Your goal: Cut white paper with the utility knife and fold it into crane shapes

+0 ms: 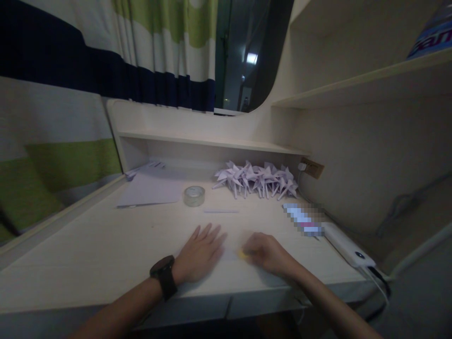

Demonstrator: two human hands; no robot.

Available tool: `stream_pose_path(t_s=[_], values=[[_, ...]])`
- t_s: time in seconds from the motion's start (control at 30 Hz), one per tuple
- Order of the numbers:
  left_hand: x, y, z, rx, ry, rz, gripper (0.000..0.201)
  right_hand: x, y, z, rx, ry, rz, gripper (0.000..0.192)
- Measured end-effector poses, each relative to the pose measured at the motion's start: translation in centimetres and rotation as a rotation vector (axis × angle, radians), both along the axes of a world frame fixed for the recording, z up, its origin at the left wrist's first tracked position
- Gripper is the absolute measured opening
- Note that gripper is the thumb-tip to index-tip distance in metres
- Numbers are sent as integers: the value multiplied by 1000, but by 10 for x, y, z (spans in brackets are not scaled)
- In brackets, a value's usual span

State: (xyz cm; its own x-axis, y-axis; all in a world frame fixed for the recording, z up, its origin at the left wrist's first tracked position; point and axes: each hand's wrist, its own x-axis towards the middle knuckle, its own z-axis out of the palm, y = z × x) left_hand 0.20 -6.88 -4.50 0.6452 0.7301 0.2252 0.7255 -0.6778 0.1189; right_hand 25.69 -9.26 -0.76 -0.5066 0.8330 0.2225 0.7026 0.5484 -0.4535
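— While you lean over the surface [106, 245], what are your hands doing?

— Left hand [199, 254] lies flat, fingers spread, palm down on a pale sheet of paper [231, 255] near the front edge. It grips nothing; it only presses. A dark watch [163, 277] sits on that wrist.

— And the right?

— Right hand [264, 254] is curled, its grip narrow, fingertips pinched on a small yellow thing [243, 254] that touches the same sheet. What the yellow thing is, I cannot tell; it is mostly hidden under my fingers.

— So where is the paper?

— Between my two hands, flat on the surface, partly under the left palm.

— What else lies about?

— A roll of clear tape [194, 195] farther back, with a thin paper strip [221, 211] just beside it. Behind those, a heap of folded paper cranes [257, 180] under the low shelf [212, 141]. A stack of sheets [150, 190] lies to the back left. To the right, a white power bank [348, 249] with a cable, near the edge.
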Motion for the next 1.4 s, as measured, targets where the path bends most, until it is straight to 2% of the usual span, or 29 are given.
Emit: stream_pose_path(t_s=[0.37,0.9,1.2,1.4], values=[[0,0,2,-14,5,-1,50,-9,-7,-19,133,27,-35,17],[-1,-1,4,-15,15,-3,51,-6,-1,-11,141,-1,83,16],[0,-1,2,-1,9,8,50,-2,16,-14,89,12,139,13],[-1,-1,3,-32,7,4,52,14,13,-5,-11,44,209,17]])
